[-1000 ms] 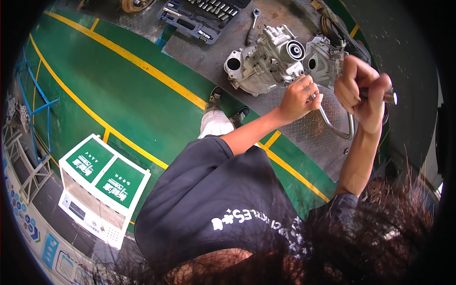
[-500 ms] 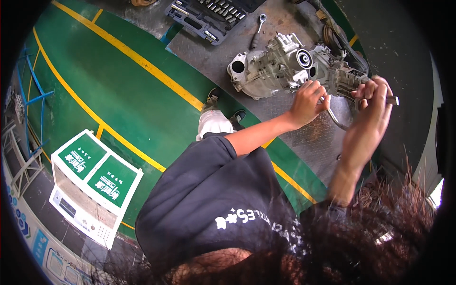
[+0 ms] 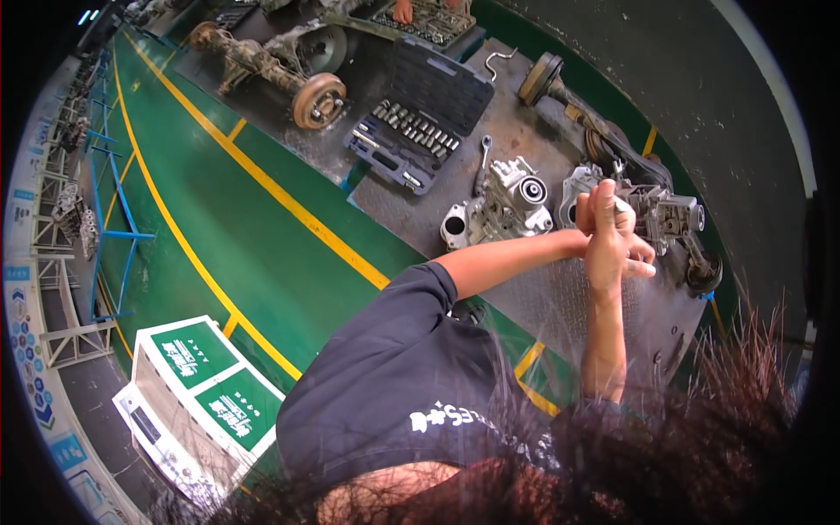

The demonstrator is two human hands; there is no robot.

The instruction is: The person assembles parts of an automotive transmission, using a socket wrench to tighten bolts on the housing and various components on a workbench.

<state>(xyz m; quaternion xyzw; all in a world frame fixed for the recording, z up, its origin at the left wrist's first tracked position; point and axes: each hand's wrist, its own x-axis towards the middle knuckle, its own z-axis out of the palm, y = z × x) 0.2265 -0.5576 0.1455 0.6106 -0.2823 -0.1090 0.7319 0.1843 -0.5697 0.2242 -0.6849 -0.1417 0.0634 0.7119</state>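
My two hands overlap in front of the gearbox parts on the metal-plate table (image 3: 547,284). My right hand (image 3: 604,248) is nearer to me, with one finger or the thumb pointing up and the rest folded. Behind it my left hand (image 3: 639,251) is partly covered, its bent fingers showing at the right. Whatever they grip is hidden. Just left of them sits a silver gearbox housing (image 3: 514,206) with a round bearing opening. Another opened gear unit (image 3: 667,217) lies right behind my hands.
A ratchet (image 3: 486,150) lies beside the housing. Beyond it is an open socket set case (image 3: 416,131). Far left lies a rusty axle (image 3: 284,79); far right, another axle part (image 3: 560,92). Another person's hands (image 3: 402,10) are at a tool tray. A white-green cabinet (image 3: 188,385) stands lower left.
The view has shifted, showing more of the far table. Both hands have come together and overlap. The bent silver wrench they held apart is no longer visible.
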